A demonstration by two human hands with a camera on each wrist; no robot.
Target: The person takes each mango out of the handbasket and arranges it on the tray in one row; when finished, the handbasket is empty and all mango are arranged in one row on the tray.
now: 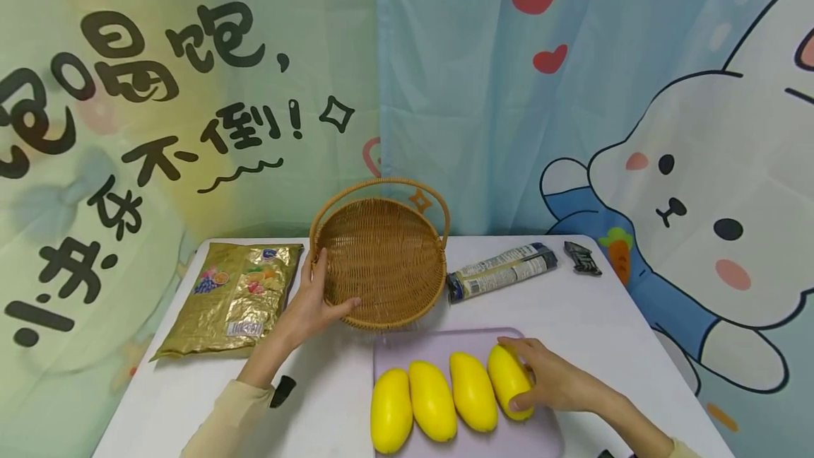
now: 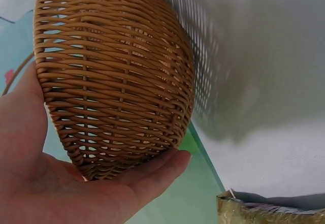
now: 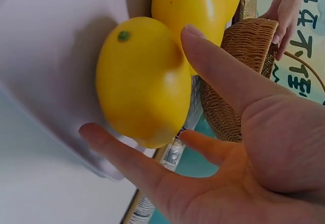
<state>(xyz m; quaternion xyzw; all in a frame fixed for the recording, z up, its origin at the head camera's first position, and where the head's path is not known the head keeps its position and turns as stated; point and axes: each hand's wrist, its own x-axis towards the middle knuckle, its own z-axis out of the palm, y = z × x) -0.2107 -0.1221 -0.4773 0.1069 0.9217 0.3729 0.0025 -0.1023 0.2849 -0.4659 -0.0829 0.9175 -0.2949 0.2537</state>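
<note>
A brown wicker basket [image 1: 384,260] with a hoop handle is tipped up at the table's back, its inside facing the head camera. My left hand [image 1: 318,302] grips the basket's left rim; the left wrist view shows fingers along the woven outside [image 2: 122,76]. Several yellow mangoes lie side by side on a pale purple tray [image 1: 445,343]. My right hand [image 1: 553,377] is at the rightmost mango [image 1: 509,380]. In the right wrist view its thumb and fingers are spread around that mango [image 3: 142,82], with gaps showing beside the fingertips.
To the left lies a gold snack bag [image 1: 235,299] with fruit pictures. Behind the tray, right of the basket, is a long blue-and-cream packet [image 1: 502,272]. A small dark packet [image 1: 581,258] sits near the back right corner. A printed curtain [image 1: 445,90] hangs behind the table.
</note>
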